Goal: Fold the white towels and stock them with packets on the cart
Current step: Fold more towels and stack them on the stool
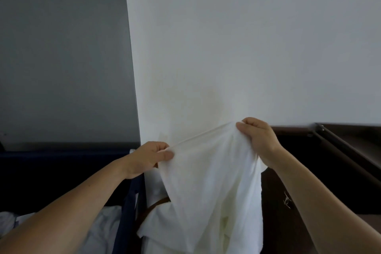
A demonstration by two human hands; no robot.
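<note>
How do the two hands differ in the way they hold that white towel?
The right hand sits higher than the left hand, so the top edge of the towel slopes up toward it. The left hand is by the blue frame, the right hand by dark wooden furniture. Both pinch that top edge.

Wall (247, 47) blocks ahead; towel (210, 181) below

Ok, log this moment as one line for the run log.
white towel: held up, hanging, not yet folded | left hand: pinches top edge | right hand: pinches top edge
</note>
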